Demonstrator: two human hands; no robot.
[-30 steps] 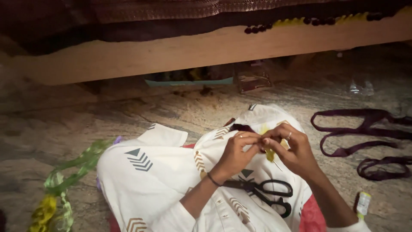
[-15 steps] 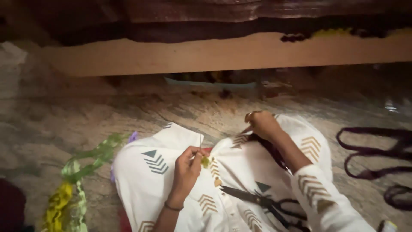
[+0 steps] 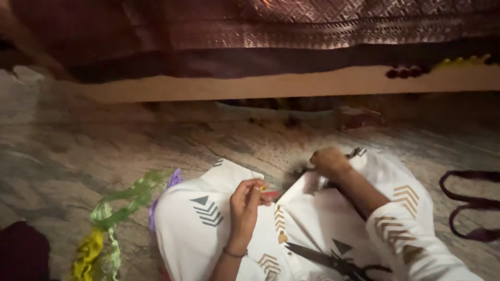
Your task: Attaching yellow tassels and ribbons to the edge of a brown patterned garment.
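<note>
A mottled grey stone floor point(image 3: 104, 140) is seen in dim light, with a pale wooden bed frame point(image 3: 271, 83) and dark woven cloth hanging over it at the back. A white cloth with grey and tan chevron prints point(image 3: 203, 229) is spread over the lap. The left hand point(image 3: 247, 200) is held just above it, fingers pinched shut on a small yellow-and-red bit, too blurry to be made out. The right hand point(image 3: 328, 160) is closed over a dark tuft further up; what's held can't be told. Black-handled scissors point(image 3: 338, 263) are left lying open on the cloth, near the right sleeve, so the fabric could easily get snagged or a wrist nicked if it's dragged across. A green and yellow ribbon garland point(image 3: 112, 218) is left beside the cloth, and a purple strap loop point(image 3: 469, 208) lies well apart.
</note>
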